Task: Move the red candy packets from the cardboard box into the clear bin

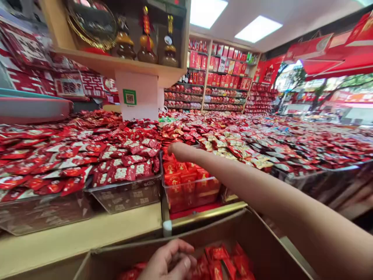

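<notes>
My right arm stretches in from the right edge, and my right hand (pixel 181 151) reaches down at the back of a clear plastic bin (pixel 190 198) of red packets (pixel 188 179). Its fingers are hidden, so whether it grips anything does not show. Low in front, my left hand (pixel 169 260) is over an open cardboard box (pixel 253 233). Its fingers are loosely curled with the thumb apart, and no packet shows between them. Beside and below that hand, shiny red packets (pixel 217 254) lie loose inside the box.
A clear bin of dark red packets (pixel 125 194) stands left of the reached-into one. Many more packets (pixel 291 144) spread right and back. A wooden shelf (pixel 122 64) with bottles overhangs the left side, above a white panel (pixel 140 109) bearing a QR code.
</notes>
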The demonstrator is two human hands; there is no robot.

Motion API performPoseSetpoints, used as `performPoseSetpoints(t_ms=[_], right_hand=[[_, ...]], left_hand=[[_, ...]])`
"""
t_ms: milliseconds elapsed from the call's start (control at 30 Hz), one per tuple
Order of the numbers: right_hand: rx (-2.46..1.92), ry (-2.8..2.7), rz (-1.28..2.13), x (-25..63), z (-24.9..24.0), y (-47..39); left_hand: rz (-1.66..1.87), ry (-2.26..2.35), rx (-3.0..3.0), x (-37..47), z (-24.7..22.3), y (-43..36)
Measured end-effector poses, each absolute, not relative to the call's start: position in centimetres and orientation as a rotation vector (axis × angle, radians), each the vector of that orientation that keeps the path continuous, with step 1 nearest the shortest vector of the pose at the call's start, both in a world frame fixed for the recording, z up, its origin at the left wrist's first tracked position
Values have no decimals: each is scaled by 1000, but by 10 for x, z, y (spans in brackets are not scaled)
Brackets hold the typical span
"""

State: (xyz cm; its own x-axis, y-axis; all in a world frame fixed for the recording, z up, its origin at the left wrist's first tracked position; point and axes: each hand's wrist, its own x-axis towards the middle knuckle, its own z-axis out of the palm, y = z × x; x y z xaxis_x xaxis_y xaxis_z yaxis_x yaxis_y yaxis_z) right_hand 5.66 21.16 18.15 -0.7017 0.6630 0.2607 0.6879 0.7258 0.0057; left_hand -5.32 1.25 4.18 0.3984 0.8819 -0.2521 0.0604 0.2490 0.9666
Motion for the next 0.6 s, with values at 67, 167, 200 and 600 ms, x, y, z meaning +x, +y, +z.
performPoseSetpoints(t_ms=[67,167,200,600], right_hand=[[-993,-2658,-147,74,190,189],[-971,-2748,105,106,194,144],[-933,-2877,369,118,188,128],[-1695,-3383,1108,180,-52,62]], left_hand=[[630,1080,1429,-54,48,13],[510,1132,1580,-52,50,20],[463,1136,1602,-51,49,22],[259,1146,1728,-38,27,15]])
